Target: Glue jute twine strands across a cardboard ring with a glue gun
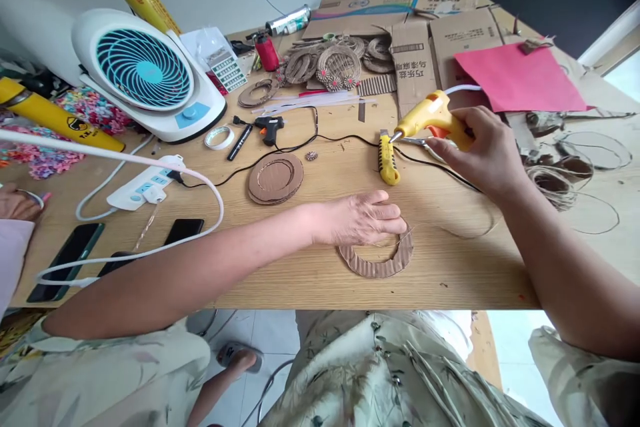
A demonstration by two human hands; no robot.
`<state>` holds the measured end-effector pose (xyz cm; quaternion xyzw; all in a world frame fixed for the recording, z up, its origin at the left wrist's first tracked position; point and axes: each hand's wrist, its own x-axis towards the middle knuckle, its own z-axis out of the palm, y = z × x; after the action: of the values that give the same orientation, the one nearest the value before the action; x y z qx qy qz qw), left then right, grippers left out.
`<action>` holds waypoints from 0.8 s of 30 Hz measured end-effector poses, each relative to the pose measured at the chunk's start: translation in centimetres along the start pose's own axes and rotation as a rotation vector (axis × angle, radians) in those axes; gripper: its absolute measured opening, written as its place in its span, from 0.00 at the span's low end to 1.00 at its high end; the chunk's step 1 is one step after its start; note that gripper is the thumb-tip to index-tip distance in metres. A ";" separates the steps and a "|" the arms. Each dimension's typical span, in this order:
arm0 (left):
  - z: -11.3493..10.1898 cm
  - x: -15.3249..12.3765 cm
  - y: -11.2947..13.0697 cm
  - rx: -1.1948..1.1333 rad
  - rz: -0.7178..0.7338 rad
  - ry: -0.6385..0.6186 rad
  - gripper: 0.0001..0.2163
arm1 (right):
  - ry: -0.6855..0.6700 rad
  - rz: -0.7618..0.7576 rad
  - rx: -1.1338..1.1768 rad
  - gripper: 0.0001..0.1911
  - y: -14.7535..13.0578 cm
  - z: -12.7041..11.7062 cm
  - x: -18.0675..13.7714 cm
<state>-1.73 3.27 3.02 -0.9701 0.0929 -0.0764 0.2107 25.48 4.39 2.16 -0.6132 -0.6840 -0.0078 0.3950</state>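
Note:
My left hand (pixel 361 219) lies over the far part of a flat cardboard ring (pixel 377 268), its fingers pressed together on it; the fingertips' exact grip is hidden. A thin strand of twine (pixel 470 235) runs from near these fingers across the wood to the right. My right hand (pixel 483 147) is wrapped round the handle of a yellow hot glue gun (pixel 425 113), whose nozzle points left and down. Just under the nozzle lies a yellow utility knife (pixel 387 160). Scissors, partly covered by my right hand, seem to lie behind the gun.
A round cardboard piece (pixel 275 178), black glue gun (pixel 270 128), marker (pixel 240 142) and tape roll (pixel 219 138) lie left of centre. A fan (pixel 145 73), power strip (pixel 145 183) and cables stand further left. Twine-covered rings (pixel 339 63), pink paper (pixel 520 77) and a twine coil (pixel 550 187) lie beyond. Another person's hand (pixel 20 203) rests far left.

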 end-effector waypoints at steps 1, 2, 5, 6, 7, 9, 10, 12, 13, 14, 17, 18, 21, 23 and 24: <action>0.2 0.3 -0.3 -0.036 -0.003 0.009 0.13 | 0.004 0.000 0.008 0.30 0.0 -0.1 -0.1; 0.3 0.5 -0.6 -0.090 -0.044 0.024 0.12 | 0.010 0.003 0.014 0.30 0.1 -0.2 -0.2; 0.8 0.5 -1.2 -0.376 -0.354 0.142 0.10 | 0.037 0.025 0.007 0.28 0.4 -0.7 -0.4; 0.9 0.3 -1.3 -0.492 -0.471 0.207 0.11 | 0.047 0.032 0.005 0.27 0.5 -0.9 -0.5; 1.0 0.0 -1.2 -0.600 -0.575 0.279 0.12 | 0.057 0.036 0.006 0.27 0.6 -1.1 -0.5; 0.9 -0.7 -0.6 -0.736 -0.738 0.388 0.14 | 0.064 0.033 0.009 0.26 0.7 -1.4 -0.6; 0.8 -1.1 -0.2 -0.750 -0.824 0.407 0.13 | 0.062 0.026 0.004 0.26 0.8 -1.4 -0.7; 0.6 -1.8 0.8 -0.710 -0.981 0.398 0.13 | 0.043 0.004 -0.027 0.27 0.8 -1.5 -1.0; 0.5 -2.2 1.3 -0.683 -1.032 0.392 0.13 | 0.025 -0.009 -0.046 0.27 0.8 -1.4 -1.1; 0.5 -2.5 1.8 -0.653 -1.060 0.389 0.13 | 0.003 -0.021 -0.063 0.28 0.8 -1.3 -1.3; 0.8 -3.2 3.0 -0.549 -1.056 0.368 0.12 | -0.062 -0.068 -0.107 0.28 0.8 -1.0 -1.8; 0.9 -3.3 3.2 -0.512 -1.038 0.348 0.12 | -0.076 -0.090 -0.121 0.28 0.8 -0.9 -1.9; 1.4 -3.5 3.5 -0.421 -0.987 0.264 0.12 | -0.078 -0.161 -0.126 0.28 0.7 -0.9 -2.1; 1.8 -3.4 3.6 -0.387 -0.965 0.223 0.11 | -0.063 -0.193 -0.111 0.28 0.6 -0.9 -2.1; 2.1 -3.3 3.7 -0.364 -0.953 0.209 0.11 | -0.058 -0.208 -0.112 0.28 0.6 -0.9 -2.1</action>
<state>-5.10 1.51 -0.77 -0.9129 -0.3267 -0.2428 -0.0301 26.30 2.32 1.34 -0.5600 -0.7535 -0.0693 0.3374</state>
